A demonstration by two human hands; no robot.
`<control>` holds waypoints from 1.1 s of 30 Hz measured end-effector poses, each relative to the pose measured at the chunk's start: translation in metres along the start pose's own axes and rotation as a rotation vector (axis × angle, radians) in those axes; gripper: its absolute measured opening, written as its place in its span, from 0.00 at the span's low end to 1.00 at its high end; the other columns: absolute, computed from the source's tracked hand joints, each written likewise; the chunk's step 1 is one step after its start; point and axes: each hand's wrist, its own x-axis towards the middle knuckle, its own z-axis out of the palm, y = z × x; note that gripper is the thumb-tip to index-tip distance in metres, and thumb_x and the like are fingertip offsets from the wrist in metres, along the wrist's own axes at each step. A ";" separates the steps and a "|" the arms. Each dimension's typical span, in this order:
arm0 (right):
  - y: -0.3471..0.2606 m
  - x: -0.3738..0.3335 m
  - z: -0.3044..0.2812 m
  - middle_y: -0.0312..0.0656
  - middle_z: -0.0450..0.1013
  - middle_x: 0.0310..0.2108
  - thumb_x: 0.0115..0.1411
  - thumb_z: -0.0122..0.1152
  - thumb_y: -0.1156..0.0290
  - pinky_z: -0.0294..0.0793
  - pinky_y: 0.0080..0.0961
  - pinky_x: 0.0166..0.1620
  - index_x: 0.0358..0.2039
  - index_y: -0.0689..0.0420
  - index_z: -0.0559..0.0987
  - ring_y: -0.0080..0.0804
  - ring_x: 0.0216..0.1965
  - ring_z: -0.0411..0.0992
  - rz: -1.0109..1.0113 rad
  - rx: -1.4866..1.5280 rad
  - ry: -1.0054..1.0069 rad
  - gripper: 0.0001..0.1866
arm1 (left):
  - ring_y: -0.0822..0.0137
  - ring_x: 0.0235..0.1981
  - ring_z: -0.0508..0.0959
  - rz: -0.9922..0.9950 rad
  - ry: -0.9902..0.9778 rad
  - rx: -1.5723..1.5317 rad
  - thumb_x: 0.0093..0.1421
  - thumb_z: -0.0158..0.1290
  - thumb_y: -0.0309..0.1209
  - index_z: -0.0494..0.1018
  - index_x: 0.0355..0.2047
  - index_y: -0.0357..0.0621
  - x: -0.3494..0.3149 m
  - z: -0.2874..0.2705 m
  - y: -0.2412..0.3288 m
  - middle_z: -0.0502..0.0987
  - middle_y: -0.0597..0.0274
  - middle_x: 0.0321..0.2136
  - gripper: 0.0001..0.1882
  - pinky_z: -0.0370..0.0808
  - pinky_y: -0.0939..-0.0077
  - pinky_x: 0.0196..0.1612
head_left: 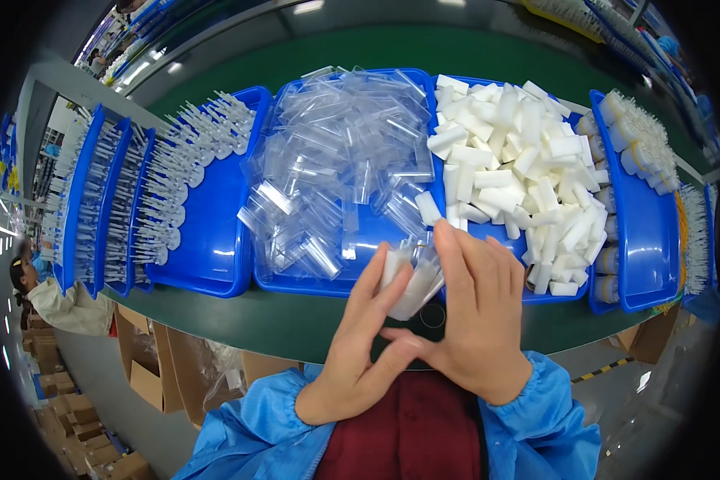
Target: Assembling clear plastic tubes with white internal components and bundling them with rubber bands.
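Just in front of my body, at the near edge of the blue trays, my two hands come together around a small bundle. My left hand (360, 344) is closed, its fingers around a white foam block (394, 268). My right hand (482, 312) presses from the other side, with its straight fingers against a clear plastic sleeve (426, 254). Another whitish piece (414, 293) shows low between the hands, partly inside clear plastic. Both thumbs meet below the bundle. How the pieces fit together is partly hidden by my fingers.
A blue tray (368, 228) heaped with clear sleeves stands ahead. To its right is a pile of white foam blocks (504, 160). Blue trays of white-stemmed parts (164, 192) stand left; a blue tray (644, 240) with bundled parts stands right. A person (56, 300) is at far left.
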 end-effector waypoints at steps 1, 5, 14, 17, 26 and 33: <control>0.003 -0.001 0.005 0.45 0.69 0.56 0.42 0.78 0.56 0.61 0.47 0.63 0.63 0.60 0.69 0.41 0.57 0.68 -0.004 -0.015 0.006 0.48 | 0.43 0.74 0.50 0.022 -0.037 -0.005 0.67 0.56 0.32 0.56 0.70 0.33 -0.001 0.004 -0.001 0.43 0.34 0.73 0.35 0.52 0.55 0.71; 0.013 -0.004 0.009 0.44 0.72 0.52 0.40 0.80 0.55 0.61 0.49 0.63 0.57 0.58 0.74 0.41 0.53 0.71 -0.048 -0.038 0.041 0.44 | 0.45 0.73 0.52 -0.028 -0.049 -0.207 0.67 0.56 0.32 0.51 0.72 0.35 -0.001 0.004 0.000 0.45 0.38 0.73 0.39 0.62 0.58 0.67; 0.020 -0.012 0.000 0.42 0.75 0.51 0.43 0.79 0.59 0.68 0.44 0.60 0.53 0.58 0.78 0.40 0.53 0.74 -0.207 0.274 -0.012 0.36 | 0.60 0.66 0.66 -0.553 -0.143 -0.780 0.72 0.49 0.41 0.55 0.69 0.35 0.005 -0.010 0.003 0.66 0.50 0.64 0.32 0.68 0.64 0.64; 0.017 -0.017 0.000 0.43 0.76 0.51 0.44 0.77 0.61 0.73 0.40 0.54 0.53 0.59 0.78 0.42 0.52 0.75 -0.146 0.358 -0.052 0.35 | 0.66 0.60 0.71 -0.589 -0.235 -0.758 0.73 0.49 0.40 0.60 0.67 0.37 0.000 -0.009 -0.009 0.71 0.55 0.58 0.29 0.70 0.68 0.61; 0.013 -0.046 0.016 0.44 0.76 0.52 0.43 0.77 0.60 0.75 0.35 0.49 0.53 0.59 0.78 0.42 0.50 0.76 -0.249 0.369 -0.181 0.36 | 0.74 0.47 0.78 -0.767 -0.293 -0.886 0.63 0.63 0.29 0.73 0.52 0.41 -0.017 0.007 -0.020 0.78 0.64 0.46 0.18 0.77 0.78 0.49; 0.036 -0.008 0.011 0.42 0.73 0.39 0.54 0.73 0.67 0.68 0.38 0.47 0.45 0.56 0.81 0.42 0.42 0.71 0.176 0.328 0.016 0.19 | 0.77 0.33 0.78 -0.638 -0.028 -0.481 0.59 0.64 0.23 0.72 0.41 0.41 -0.014 -0.002 -0.011 0.77 0.67 0.32 0.13 0.77 0.81 0.33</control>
